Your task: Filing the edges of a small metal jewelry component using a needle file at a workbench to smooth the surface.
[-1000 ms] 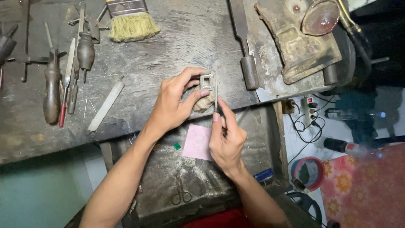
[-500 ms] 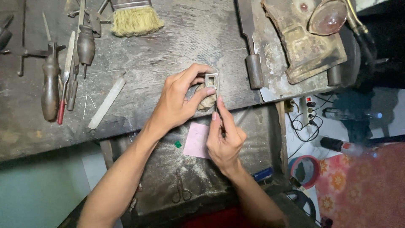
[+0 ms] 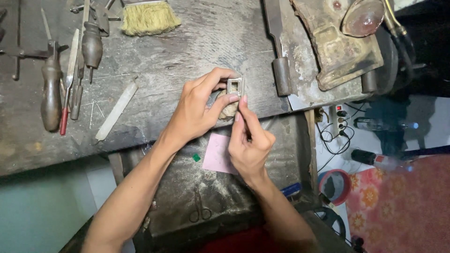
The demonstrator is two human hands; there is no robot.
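- Lying at the far left of the worn grey bench (image 3: 197, 42) are dark-handled tools (image 3: 50, 93), one with a red tip, set side by side and well apart from the hands.
- Next along, a pale flat file (image 3: 115, 111) rests at a slant on the bench top, and a straw-coloured brush (image 3: 149, 18) sits near the top edge.
- The left hand (image 3: 199, 110) is closed around a small square metal frame (image 3: 235, 86), thumb and forefinger pinching it against a rounded brownish block (image 3: 228, 107) at the bench edge.
- Below the bench, a tray (image 3: 187, 187) holds a pink paper square (image 3: 219, 154), a tiny green piece (image 3: 196, 158) beside it, and small scissors (image 3: 200, 211) nearer the person.
- The right hand (image 3: 251, 143) has its fingers drawn narrow, pressed up against the frame's lower side; I cannot tell whether they grip a thin tool.
- To the right, a rusty metal machine (image 3: 335, 47) stands on the bench corner.
- On the floor at the far right, a power strip (image 3: 340, 119) with cables, then a red flowered mat (image 3: 403, 206).
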